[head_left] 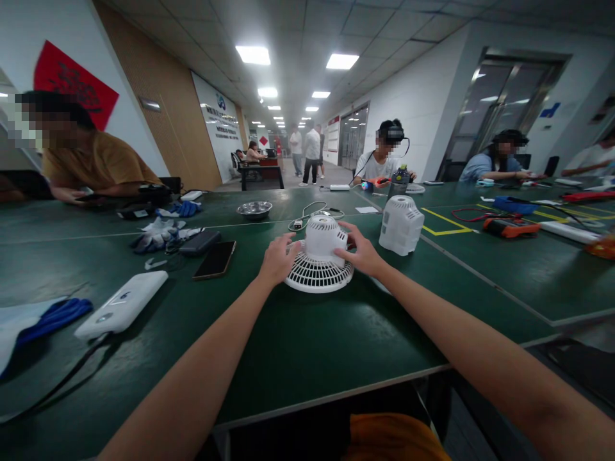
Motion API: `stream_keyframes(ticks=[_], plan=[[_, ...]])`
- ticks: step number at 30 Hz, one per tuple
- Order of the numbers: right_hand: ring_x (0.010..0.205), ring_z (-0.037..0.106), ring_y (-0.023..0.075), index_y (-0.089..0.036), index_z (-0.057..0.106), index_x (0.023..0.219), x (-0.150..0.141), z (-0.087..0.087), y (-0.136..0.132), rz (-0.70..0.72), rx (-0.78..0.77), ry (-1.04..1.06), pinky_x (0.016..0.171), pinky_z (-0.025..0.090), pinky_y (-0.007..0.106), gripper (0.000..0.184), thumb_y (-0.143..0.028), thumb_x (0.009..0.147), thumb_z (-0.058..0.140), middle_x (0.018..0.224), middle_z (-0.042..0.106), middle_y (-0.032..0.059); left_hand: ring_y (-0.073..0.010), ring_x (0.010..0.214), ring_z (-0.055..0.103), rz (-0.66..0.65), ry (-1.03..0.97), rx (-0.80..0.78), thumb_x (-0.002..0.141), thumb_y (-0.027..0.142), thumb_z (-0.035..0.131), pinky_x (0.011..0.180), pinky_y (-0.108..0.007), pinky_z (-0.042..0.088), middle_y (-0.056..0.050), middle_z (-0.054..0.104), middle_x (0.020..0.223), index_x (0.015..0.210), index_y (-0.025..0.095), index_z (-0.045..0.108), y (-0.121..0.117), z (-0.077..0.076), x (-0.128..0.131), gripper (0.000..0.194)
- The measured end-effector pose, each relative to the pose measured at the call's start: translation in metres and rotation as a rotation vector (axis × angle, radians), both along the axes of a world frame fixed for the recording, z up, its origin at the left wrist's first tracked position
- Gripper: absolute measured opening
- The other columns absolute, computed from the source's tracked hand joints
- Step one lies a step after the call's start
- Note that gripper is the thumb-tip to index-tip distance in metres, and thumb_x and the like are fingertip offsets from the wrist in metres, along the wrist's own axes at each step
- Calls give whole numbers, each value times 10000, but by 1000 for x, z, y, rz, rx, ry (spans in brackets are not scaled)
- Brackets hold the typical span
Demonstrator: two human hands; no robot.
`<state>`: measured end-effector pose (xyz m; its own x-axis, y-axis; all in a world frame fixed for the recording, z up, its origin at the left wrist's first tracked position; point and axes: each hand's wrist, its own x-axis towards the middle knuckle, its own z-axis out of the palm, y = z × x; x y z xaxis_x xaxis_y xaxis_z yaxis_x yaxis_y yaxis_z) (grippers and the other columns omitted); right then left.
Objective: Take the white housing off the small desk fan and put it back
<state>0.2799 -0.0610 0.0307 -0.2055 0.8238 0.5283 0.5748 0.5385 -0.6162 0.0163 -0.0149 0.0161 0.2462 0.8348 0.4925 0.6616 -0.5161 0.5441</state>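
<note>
White fan (321, 257) sits grille-down, apparently being steadied: right hand (361, 251) half-curled, gripping its side; left hand (278, 259) loosely open beside it; next needs even two-handed support.

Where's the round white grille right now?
In the head view, near the middle: the grille lies on the green table between the left hand and right hand, beneath the white housing.

Our bare left forearm (206, 346) reaches toward two o'clock, our bare right forearm (446, 320) toward ten. Our left hand (277, 261) curves its fingers; our right hand (362, 251) spreads its thumb toward nine.
</note>
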Motion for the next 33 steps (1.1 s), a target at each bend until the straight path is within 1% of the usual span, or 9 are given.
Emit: stream_keyframes(ticks=[4,9,12,14,18,22,25,27,33], plan=[[968,628,261,-246,284,1447,0,-4,0,8,-107,4,891,493,489,896,-491,720,748,1176,615,104,-273,1026,612,87,-59,-165,913,548,363,897,-409,434,-142,665,1123,1149,169,619,14,-11,-8,514],[1162,557,310,-242,299,1439,-2,1,-7,67,-70,17,993,433,513,1007,-453,612,834,1319,538,124,-303,1021,631,177,-105,-183,865,598,420,874,-409,428,-149,696,1093,1053,183,653,17,-17,-12,512],[1157,558,323,-221,338,1419,-5,4,-12,46,-66,55,1021,401,542,998,-429,587,850,1268,575,121,-304,959,644,129,-233,-223,833,655,438,839,-407,439,-128,721,998,959,185,678,16,-17,-14,543],[1159,558,314,-224,370,1392,-9,4,-13,51,-74,177,1033,399,527,984,-395,559,865,1260,584,107,-279,868,661,26,-463,-274,827,700,398,776,-379,467,-120,728,906,947,154,682,17,-14,-15,627],[1031,628,260,-241,469,1261,-18,3,-9,69,-210,627,934,502,450,747,-349,614,828,1155,648,62,-197,788,666,-99,-957,-208,841,701,367,651,-270,481,-100,718,851,968,120,680,22,-7,-14,672],[894,668,238,-239,545,1141,-28,2,-13,223,-526,947,812,550,425,418,-395,773,667,969,706,34,-165,765,658,-49,-976,-207,766,549,643,641,-232,483,-58,718,808,898,136,708,23,-6,-8,439],[914,669,241,-222,584,1075,-36,-3,-19,423,-778,1038,799,554,434,322,-447,853,525,943,713,39,-185,750,675,-145,-993,-389,735,427,731,699,-293,528,-79,729,817,890,108,714,18,-10,-3,355],[925,668,234,-213,597,1047,-39,-8,-20,473,-870,1076,817,550,429,336,-475,878,472,936,712,40,-187,716,683,-180,-1057,-484,737,375,744,712,-331,551,-97,731,814,876,89,708,15,-12,-1,319],[933,662,209,-202,605,1015,-33,-12,-13,494,-898,1084,891,521,404,344,-478,910,428,914,707,30,-179,647,686,-122,-1101,-455,690,297,789,671,-347,582,-89,726,768,839,82,694,13,-11,0,278]])
